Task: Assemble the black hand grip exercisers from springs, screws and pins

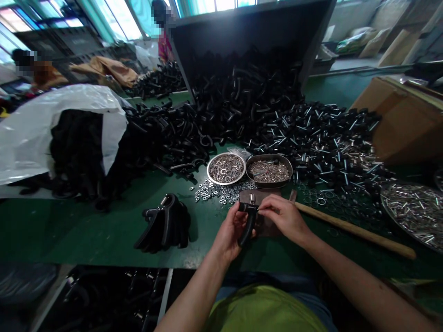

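Observation:
My left hand [230,233] is wrapped round a curved black plastic part [247,230], with its crosswise top end turned away from me. At the right end of that top, the fingers of my right hand [282,216] are pinched together; whatever they hold is too small to make out. A short silver metal cylinder [252,199] stands just beyond the part. Beneath my hands lies a brown metal plate [272,227]. To the left sits a stack of similar curved black parts [165,223] on the green table [104,240].
Ahead stand a round bowl [208,173] and an oval tin [290,171] of small metal pieces, with loose nuts [216,192] before them. A wooden-handled hammer [356,227] lies right, near a tray of metal pins [415,214]. Black parts [238,110] heap behind; a carton [401,120] stands right.

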Demonstrator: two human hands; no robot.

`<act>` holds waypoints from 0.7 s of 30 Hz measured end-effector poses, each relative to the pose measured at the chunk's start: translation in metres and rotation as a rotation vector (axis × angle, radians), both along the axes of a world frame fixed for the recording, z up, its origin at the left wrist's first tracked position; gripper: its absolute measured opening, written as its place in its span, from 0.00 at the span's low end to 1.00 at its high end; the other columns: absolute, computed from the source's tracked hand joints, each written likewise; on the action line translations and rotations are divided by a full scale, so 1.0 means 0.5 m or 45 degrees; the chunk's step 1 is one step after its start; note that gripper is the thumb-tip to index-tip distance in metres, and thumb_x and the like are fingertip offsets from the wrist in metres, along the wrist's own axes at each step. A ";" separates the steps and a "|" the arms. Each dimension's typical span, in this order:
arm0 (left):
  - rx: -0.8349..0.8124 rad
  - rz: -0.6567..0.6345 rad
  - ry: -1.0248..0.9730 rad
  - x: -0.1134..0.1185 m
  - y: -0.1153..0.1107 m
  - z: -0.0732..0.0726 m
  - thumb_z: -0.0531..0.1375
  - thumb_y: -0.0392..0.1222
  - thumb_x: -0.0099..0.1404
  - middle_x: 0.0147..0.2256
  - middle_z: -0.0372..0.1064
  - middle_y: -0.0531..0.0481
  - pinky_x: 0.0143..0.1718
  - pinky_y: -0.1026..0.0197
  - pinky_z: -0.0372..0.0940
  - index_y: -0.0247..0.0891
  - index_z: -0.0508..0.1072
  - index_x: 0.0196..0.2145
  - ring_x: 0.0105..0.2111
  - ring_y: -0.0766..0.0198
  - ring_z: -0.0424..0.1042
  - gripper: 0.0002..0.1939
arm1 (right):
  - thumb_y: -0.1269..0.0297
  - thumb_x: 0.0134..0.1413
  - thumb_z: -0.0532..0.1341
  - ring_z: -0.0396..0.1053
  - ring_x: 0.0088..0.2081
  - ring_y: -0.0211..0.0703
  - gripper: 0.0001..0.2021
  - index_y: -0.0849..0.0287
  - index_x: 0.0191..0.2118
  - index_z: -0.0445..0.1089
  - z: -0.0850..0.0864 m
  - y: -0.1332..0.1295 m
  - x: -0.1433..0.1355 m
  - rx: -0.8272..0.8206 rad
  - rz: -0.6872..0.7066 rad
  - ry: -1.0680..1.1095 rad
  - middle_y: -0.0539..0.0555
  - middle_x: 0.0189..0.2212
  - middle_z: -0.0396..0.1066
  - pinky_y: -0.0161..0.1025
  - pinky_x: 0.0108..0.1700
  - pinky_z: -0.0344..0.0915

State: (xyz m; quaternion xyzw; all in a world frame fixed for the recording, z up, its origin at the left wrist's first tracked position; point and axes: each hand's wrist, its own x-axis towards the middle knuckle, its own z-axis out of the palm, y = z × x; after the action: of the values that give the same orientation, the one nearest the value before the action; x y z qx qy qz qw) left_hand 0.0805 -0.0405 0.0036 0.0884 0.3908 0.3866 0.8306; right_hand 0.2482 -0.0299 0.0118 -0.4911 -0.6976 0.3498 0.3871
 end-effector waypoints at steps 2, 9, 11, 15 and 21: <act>0.009 0.000 0.056 0.000 -0.001 -0.003 0.57 0.57 0.59 0.27 0.67 0.47 0.23 0.66 0.66 0.30 0.73 0.34 0.23 0.68 0.67 0.23 | 0.73 0.51 0.60 0.68 0.34 0.39 0.05 0.58 0.27 0.69 0.000 0.003 0.000 0.034 -0.014 -0.038 0.50 0.28 0.70 0.37 0.38 0.61; 0.624 -0.271 0.706 -0.008 0.019 -0.007 0.60 0.55 0.57 0.42 0.71 0.44 0.35 0.61 0.66 0.36 0.70 0.50 0.38 0.59 0.69 0.27 | 0.71 0.56 0.56 0.66 0.34 0.39 0.04 0.59 0.33 0.67 -0.037 0.032 0.031 0.385 0.199 -0.503 0.52 0.31 0.69 0.35 0.34 0.58; 0.974 -0.400 1.069 -0.009 0.030 -0.012 0.62 0.54 0.55 0.45 0.70 0.43 0.44 0.56 0.63 0.37 0.69 0.52 0.44 0.55 0.67 0.29 | 0.70 0.59 0.52 0.65 0.33 0.39 0.08 0.59 0.34 0.68 -0.058 0.046 0.043 0.636 0.330 -0.776 0.54 0.30 0.70 0.36 0.33 0.55; 1.564 -0.627 1.678 -0.011 0.034 -0.035 0.63 0.54 0.53 0.43 0.69 0.42 0.48 0.50 0.60 0.38 0.66 0.55 0.45 0.51 0.65 0.34 | 0.70 0.61 0.49 0.62 0.28 0.38 0.13 0.58 0.32 0.69 -0.075 0.056 0.058 0.825 0.484 -1.126 0.52 0.25 0.69 0.37 0.30 0.51; 1.693 -0.641 1.935 -0.011 0.007 -0.064 0.64 0.53 0.52 0.45 0.67 0.44 0.48 0.50 0.59 0.41 0.64 0.54 0.46 0.52 0.63 0.33 | 0.64 0.61 0.51 0.64 0.37 0.43 0.11 0.59 0.38 0.69 -0.051 0.003 0.147 0.519 0.098 -1.254 0.56 0.33 0.70 0.38 0.36 0.57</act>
State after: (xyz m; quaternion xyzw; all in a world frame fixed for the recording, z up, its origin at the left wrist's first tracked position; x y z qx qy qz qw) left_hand 0.0748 -0.0368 -0.0286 0.8277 0.4893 0.1819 0.2058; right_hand 0.3216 -0.0283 -0.0136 -0.4861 -0.8680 -0.0507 0.0882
